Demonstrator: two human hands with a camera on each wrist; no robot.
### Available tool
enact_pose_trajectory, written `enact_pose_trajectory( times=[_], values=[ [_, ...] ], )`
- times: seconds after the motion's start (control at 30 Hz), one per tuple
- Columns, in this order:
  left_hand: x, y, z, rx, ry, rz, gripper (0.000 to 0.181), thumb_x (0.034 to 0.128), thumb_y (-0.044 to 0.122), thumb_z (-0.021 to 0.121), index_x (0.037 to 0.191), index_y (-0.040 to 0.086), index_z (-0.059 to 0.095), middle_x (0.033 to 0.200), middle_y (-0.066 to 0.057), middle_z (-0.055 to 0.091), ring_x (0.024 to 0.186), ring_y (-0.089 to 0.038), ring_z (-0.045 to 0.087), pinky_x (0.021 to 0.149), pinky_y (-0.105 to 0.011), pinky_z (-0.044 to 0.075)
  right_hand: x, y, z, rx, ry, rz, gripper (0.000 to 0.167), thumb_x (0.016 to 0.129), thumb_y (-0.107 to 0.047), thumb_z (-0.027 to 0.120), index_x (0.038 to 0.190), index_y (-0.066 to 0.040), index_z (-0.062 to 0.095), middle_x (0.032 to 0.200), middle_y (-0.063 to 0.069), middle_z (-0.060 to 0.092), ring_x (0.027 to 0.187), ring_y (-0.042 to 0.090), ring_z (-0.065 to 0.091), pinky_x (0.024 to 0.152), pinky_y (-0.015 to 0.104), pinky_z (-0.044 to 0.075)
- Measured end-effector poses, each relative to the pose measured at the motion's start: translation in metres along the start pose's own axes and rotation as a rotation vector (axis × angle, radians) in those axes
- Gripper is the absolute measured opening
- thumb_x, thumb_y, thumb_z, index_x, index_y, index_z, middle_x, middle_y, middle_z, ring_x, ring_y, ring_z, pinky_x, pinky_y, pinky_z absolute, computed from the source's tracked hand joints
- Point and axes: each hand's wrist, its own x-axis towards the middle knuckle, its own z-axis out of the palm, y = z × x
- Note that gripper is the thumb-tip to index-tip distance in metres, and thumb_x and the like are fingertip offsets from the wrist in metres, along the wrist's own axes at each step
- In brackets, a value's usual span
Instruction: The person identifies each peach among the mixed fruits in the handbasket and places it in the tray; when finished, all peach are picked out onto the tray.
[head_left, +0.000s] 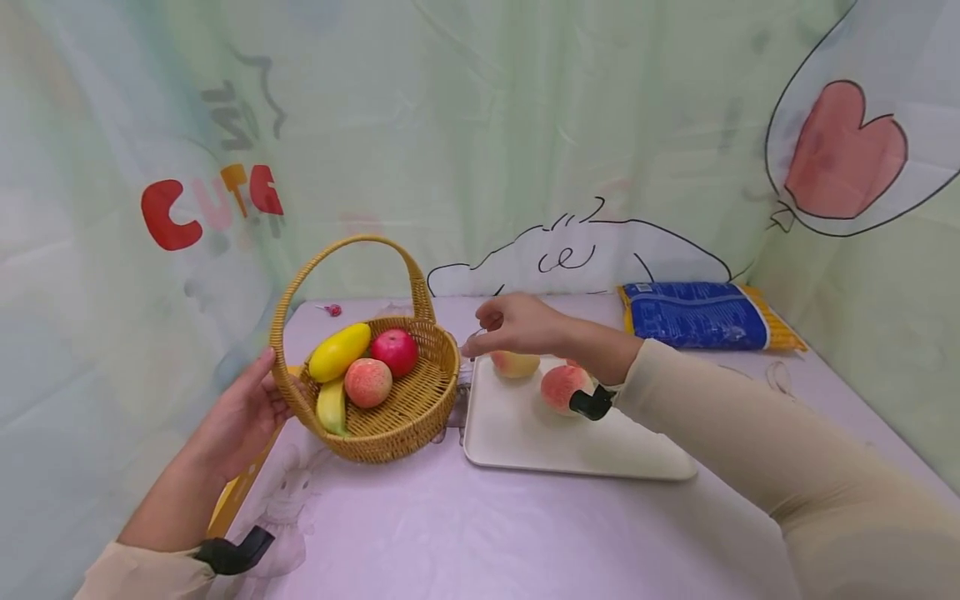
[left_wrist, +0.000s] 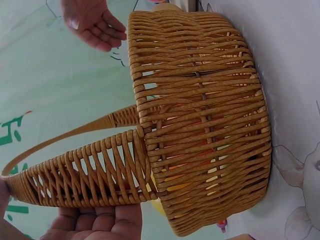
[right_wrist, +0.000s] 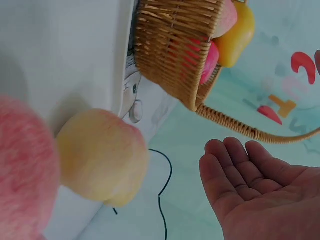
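Observation:
A woven basket (head_left: 405,437) with a tall arched handle stands on the table at centre left. My left hand (head_left: 243,417) holds the handle's left side, thumb on one side and fingers on the other. Inside the basket lie a yellow mango (head_left: 340,352), a banana (head_left: 331,408), a peach (head_left: 368,383) and a red apple (head_left: 395,352). My right hand (head_left: 525,325) hovers between basket and tray with nothing in it, fingers loosely bent. Below it, a white tray (head_left: 570,454) bears a yellowish peach (right_wrist: 102,155) and a pink peach (head_left: 562,389), partly hidden by my wrist.
A blue and yellow packet (head_left: 697,317) lies at the table's back right. A small red lollipop (head_left: 333,310) lies behind the basket. Printed curtains close off the back and sides. Under my left arm shows a yellow-orange edge (head_left: 243,492).

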Motion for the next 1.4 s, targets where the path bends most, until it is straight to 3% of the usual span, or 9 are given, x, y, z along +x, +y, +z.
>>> enact_pose_trajectory(
  times=[0.2,0.33,0.57,0.83,1.03,1.13,1.23,1.4],
  values=[
    [0.001,0.0,-0.001,-0.011,-0.024,0.024,0.033,0.1126,0.045,0.032,0.123,0.016,0.046,0.105,0.004,0.067,0.101,-0.013,0.059,0.095,-0.023,0.05,0.018,-0.016,0.008,-0.001,-0.043,-0.016,0.078,0.082,-0.053,0.082,0.14,-0.006,0.059,0.134,0.007,0.065,0.125,0.023,0.059,0.106,0.041,0.05],
    [0.002,0.0,0.0,-0.002,-0.029,0.036,0.035,0.1128,0.045,0.032,0.12,0.016,0.051,0.102,0.005,0.069,0.1,-0.014,0.06,0.094,-0.023,0.05,0.03,-0.025,0.012,0.026,-0.065,-0.035,0.077,0.083,-0.052,0.082,0.139,-0.005,0.059,0.131,0.005,0.066,0.119,0.021,0.061,0.101,0.038,0.053],
    [0.005,0.001,0.0,-0.006,-0.038,0.034,0.037,0.1126,0.046,0.032,0.116,0.018,0.055,0.1,0.006,0.07,0.102,-0.014,0.062,0.095,-0.024,0.05,0.051,-0.037,0.023,-0.033,-0.129,-0.098,0.05,0.085,-0.053,0.078,0.112,-0.011,0.07,0.101,0.004,0.068,0.095,0.021,0.06,0.076,0.032,0.053],
    [0.004,0.003,-0.001,-0.019,-0.041,0.043,0.038,0.1129,0.045,0.031,0.113,0.018,0.058,0.1,0.006,0.071,0.102,-0.014,0.062,0.095,-0.024,0.05,0.076,-0.057,0.039,-0.052,-0.21,-0.107,0.056,0.085,-0.054,0.078,0.121,-0.011,0.071,0.113,0.002,0.07,0.108,0.021,0.061,0.091,0.034,0.055],
    [0.004,0.002,-0.003,-0.027,-0.048,0.043,0.038,0.1131,0.044,0.032,0.111,0.018,0.059,0.099,0.006,0.072,0.1,-0.014,0.063,0.094,-0.024,0.05,0.092,-0.068,0.052,-0.087,-0.288,-0.134,0.06,0.085,-0.055,0.079,0.125,-0.011,0.072,0.116,0.001,0.07,0.111,0.02,0.059,0.09,0.031,0.054],
    [0.005,0.002,-0.004,-0.027,-0.063,0.045,0.037,0.1132,0.044,0.031,0.112,0.018,0.058,0.099,0.006,0.072,0.1,-0.014,0.063,0.093,-0.025,0.05,0.1,-0.072,0.058,-0.107,-0.319,-0.169,0.052,0.086,-0.053,0.078,0.115,-0.011,0.073,0.104,-0.001,0.067,0.104,0.018,0.056,0.083,0.026,0.05],
    [0.006,0.002,-0.006,-0.027,-0.089,0.043,0.036,0.1133,0.044,0.03,0.115,0.018,0.056,0.1,0.006,0.071,0.101,-0.014,0.062,0.094,-0.025,0.049,0.107,-0.075,0.064,-0.14,-0.342,-0.202,0.043,0.087,-0.052,0.077,0.096,-0.011,0.07,0.086,-0.002,0.055,0.091,0.015,0.051,0.072,0.024,0.04],
    [0.007,0.004,-0.01,-0.024,-0.115,0.032,0.038,0.1135,0.043,0.03,0.117,0.017,0.057,0.103,0.005,0.07,0.104,-0.014,0.062,0.096,-0.026,0.05,0.118,-0.082,0.073,-0.218,-0.351,-0.212,0.048,0.088,-0.056,0.076,0.088,-0.008,0.07,0.075,-0.004,0.048,0.085,0.014,0.049,0.067,0.024,0.035]
  ],
)
